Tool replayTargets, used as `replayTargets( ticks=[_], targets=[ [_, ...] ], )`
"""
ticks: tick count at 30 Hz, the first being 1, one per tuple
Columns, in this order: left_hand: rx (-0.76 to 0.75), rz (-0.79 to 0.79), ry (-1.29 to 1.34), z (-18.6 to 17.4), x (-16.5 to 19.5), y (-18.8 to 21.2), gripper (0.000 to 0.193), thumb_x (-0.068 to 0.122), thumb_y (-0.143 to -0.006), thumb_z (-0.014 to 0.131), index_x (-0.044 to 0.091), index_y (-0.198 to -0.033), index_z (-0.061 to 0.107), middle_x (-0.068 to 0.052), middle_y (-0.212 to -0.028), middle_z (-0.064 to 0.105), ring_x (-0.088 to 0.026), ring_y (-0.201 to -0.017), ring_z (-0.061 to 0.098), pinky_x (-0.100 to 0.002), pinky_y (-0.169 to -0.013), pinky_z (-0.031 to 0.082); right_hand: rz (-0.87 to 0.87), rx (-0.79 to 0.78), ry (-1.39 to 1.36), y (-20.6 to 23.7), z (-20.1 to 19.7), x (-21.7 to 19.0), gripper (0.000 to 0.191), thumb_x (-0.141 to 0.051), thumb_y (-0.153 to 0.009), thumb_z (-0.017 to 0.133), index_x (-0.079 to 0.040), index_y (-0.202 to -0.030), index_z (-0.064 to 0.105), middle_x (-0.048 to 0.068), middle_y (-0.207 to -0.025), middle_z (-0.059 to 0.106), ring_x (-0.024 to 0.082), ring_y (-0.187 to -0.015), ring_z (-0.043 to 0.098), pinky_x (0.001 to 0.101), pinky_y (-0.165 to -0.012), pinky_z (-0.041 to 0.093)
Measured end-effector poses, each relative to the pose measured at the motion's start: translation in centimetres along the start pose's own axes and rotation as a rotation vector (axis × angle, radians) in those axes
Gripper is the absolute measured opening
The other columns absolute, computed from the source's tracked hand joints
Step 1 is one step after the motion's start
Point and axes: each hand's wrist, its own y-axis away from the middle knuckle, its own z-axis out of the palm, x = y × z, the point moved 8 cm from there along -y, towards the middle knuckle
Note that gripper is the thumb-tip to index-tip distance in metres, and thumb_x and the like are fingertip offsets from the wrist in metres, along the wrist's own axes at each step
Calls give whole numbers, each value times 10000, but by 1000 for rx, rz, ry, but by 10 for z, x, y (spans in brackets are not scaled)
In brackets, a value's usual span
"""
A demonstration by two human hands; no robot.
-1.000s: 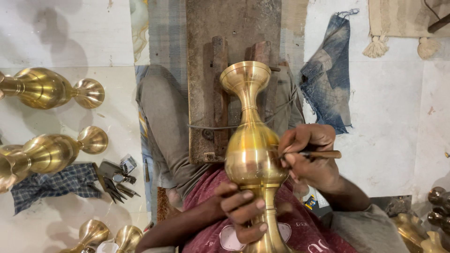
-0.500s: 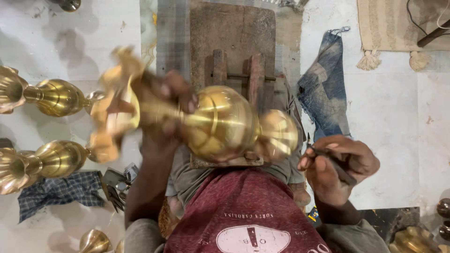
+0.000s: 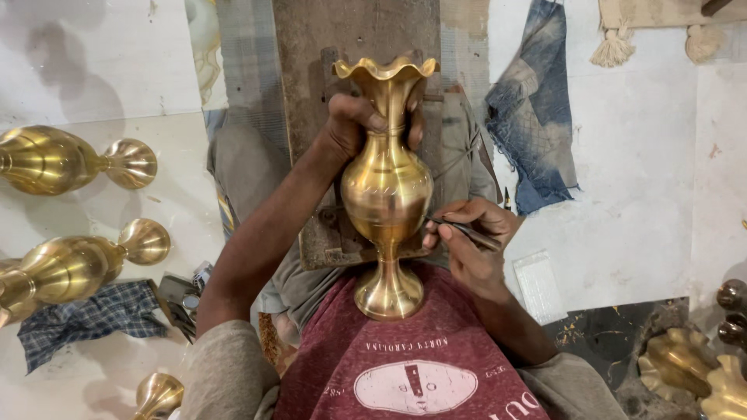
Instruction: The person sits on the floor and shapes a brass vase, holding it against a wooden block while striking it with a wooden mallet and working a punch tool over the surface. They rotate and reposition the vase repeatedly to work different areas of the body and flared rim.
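1. Head view: the brass vase (image 3: 387, 187) stands upright, foot braced on the person's lap against the red shirt (image 3: 405, 358).
2. Left hand (image 3: 359, 124) is clamped round the neck, steadying it.
3. Right hand (image 3: 475, 237) pinches a thin engraving tool (image 3: 467, 231), tip at the belly.
4. Finished vases (image 3: 74, 159) lie on the floor, well apart.

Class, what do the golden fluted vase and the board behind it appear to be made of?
Golden fluted vase: probably brass, polished; it is yellow and mirror-glossy, with fine engraved lines. Brown board: apparently wood, unfinished; it is matte, worn and grainy. The left hand grips the vase's neck.
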Motion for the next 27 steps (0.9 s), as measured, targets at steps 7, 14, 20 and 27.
replayTargets(
  ticks=[7, 14, 20, 27],
  targets=[
    [490, -130, -439, -33, 3, 27, 600, 389, -772, 740, -24, -1196, 638, -137, -1013, 709, -248, -956, 708, -398, -897, 595, -83, -94, 64, -41, 0, 15, 98, 28, -1003, 668, 3, -983, 575, 213, -1004, 704, 170, -826, 727, 303, -742, 645],
    [471, 14, -541, -38, -6, 39, 667, 479, -930, 750, 20, -1360, 527, -105, -1029, 706, -220, -1029, 711, -422, -959, 587, -136, -178, 419, -68, 13, -3, 173, -6, -966, 672, -9, -857, 538, 187, -897, 694, 131, -700, 700, 271, -653, 632],
    [431, 46, -451, -53, -12, 39, 614, 445, -949, 758, 36, -1337, 514, -96, -1050, 688, -214, -1023, 721, -420, -937, 611, -145, -281, 519, -77, 37, -7, 252, 13, -920, 679, -47, -794, 469, 166, -822, 694, 117, -698, 715, 262, -629, 627],
    [456, 38, -473, -60, -15, 43, 635, 449, -957, 754, 33, -1371, 513, -104, -1024, 716, -205, -1013, 734, -411, -938, 617, -203, -318, 691, -80, 47, -9, 258, 12, -910, 682, -32, -804, 451, 160, -819, 693, 133, -716, 732, 239, -603, 604]
  ],
)
